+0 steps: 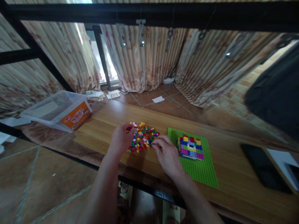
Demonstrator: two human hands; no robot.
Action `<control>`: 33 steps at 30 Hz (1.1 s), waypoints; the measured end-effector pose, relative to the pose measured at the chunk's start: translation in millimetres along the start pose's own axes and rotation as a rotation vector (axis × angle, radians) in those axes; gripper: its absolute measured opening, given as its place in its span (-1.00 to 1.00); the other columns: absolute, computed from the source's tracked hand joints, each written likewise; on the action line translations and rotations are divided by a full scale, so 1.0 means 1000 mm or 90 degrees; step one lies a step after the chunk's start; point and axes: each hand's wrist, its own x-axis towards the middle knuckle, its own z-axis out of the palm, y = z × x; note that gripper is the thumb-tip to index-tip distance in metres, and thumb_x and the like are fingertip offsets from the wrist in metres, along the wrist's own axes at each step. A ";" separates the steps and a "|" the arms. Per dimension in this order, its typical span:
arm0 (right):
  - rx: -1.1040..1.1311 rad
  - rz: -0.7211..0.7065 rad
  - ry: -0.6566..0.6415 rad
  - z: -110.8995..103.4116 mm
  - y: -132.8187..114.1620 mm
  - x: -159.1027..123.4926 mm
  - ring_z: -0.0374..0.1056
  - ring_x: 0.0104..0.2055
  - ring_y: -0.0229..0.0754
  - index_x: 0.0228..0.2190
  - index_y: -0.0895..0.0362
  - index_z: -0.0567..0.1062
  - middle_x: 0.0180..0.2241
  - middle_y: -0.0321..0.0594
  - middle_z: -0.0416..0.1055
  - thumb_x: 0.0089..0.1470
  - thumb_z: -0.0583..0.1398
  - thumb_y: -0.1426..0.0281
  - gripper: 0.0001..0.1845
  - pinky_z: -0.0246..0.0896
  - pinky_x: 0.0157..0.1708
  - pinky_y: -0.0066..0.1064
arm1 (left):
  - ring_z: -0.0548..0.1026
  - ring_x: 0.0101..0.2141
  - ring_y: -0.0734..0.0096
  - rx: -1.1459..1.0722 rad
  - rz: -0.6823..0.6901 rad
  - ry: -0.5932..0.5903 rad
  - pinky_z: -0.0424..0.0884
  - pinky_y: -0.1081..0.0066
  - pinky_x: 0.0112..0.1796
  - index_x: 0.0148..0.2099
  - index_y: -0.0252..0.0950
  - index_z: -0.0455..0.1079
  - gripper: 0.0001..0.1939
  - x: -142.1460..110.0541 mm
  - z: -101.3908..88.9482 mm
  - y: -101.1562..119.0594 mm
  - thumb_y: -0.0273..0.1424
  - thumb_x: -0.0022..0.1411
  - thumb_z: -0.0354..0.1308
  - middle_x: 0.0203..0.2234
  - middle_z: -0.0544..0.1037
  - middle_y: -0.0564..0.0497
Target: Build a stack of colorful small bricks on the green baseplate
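A loose heap of tiny coloured building bricks (146, 136) lies on the wooden table. At the heap's left edge is my left hand (121, 138), its fingers curled in towards the thumb; what they hold, if anything, is hidden. My right hand (167, 154) is at the heap's right edge, thumb and forefinger pinched together on what looks like a small dark brick. To the right of it, a green studded baseplate (201, 175) carries a squarish block built of bricks (191, 147), with red, yellow, purple and blue rows and a pale middle.
A clear plastic box (53, 113) with an orange label stands at the table's left end. On the right lie a dark flat tablet-like object (263, 168) and white paper (282, 161). A black metal bar (149, 14) crosses above, before patterned curtains (149, 59).
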 end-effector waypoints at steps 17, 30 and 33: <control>0.044 0.235 0.181 -0.121 0.114 -0.013 0.49 -0.28 -0.07 -0.38 0.13 0.62 -0.35 -0.14 0.61 0.02 0.21 0.22 -0.73 0.35 -0.17 -0.20 | 0.57 -0.35 0.25 0.102 0.028 -0.072 0.37 0.39 -0.32 -0.16 -0.27 0.57 -0.65 -0.001 0.015 0.025 -0.23 0.16 0.04 -0.37 0.66 -0.03; 0.124 0.242 0.161 -0.111 0.121 -0.012 0.51 -0.29 -0.14 -0.40 0.08 0.64 -0.35 -0.22 0.62 0.03 0.24 0.24 -0.79 0.38 -0.20 -0.29 | 0.59 -0.33 0.20 0.142 0.052 -0.077 0.39 0.35 -0.28 -0.17 -0.26 0.57 -0.59 0.004 0.024 0.020 -0.15 0.10 0.04 -0.31 0.68 -0.07; 0.214 0.279 0.193 -0.107 0.125 -0.010 0.53 -0.32 -0.11 -0.43 0.09 0.65 -0.39 -0.20 0.63 -0.06 0.30 0.18 -0.75 0.40 -0.22 -0.27 | 0.59 -0.35 0.21 0.140 0.051 -0.091 0.38 0.37 -0.32 -0.19 -0.25 0.57 -0.61 0.002 0.027 0.025 -0.17 0.10 0.03 -0.34 0.67 -0.06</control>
